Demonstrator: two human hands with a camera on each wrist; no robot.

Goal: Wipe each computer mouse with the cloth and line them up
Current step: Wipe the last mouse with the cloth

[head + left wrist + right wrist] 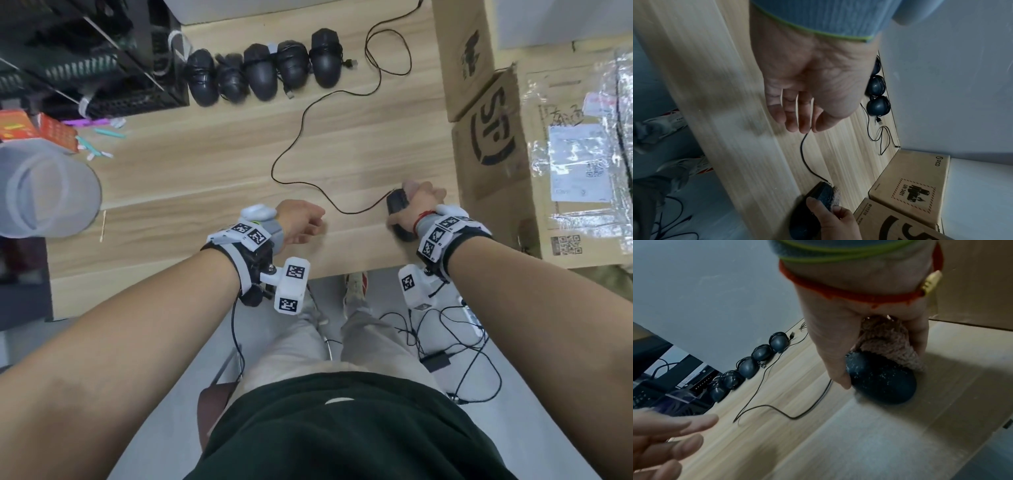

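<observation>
Fingers of the right hand (840, 337) are curled round a black wired mouse (882, 378), the thumb down its near side, with a pinkish-beige knitted cloth (885, 344) bunched between palm and shell; the mouse sits on the table at the right, close against the cardboard boxes (493, 144). White specks show on the shell, so the wipe is judged unfinished. Fingers of the left hand (807, 91) hang loosely curved and hold nothing; the mouse cable (804, 155) passes just beneath the fingertips, and whether they touch it cannot be told. This hand hovers over the near table edge, well apart from the right hand. Step in hand, by judgement: wiping the sixth mouse, the last one loose. Five black mice (263, 70), cables wound round them, already lie side by side in a row at the far edge. The next move likely calls for finishing the wipe, gathering the long trailing cable that loops across the table, and setting this mouse at the right end of the row. The surface is a light wood-grain table (205, 164). A black rack (85, 58), a translucent plastic container (44, 188) and coloured pens (99, 132) stand at the left. Grey floor lies below, with loose cables on it.
</observation>
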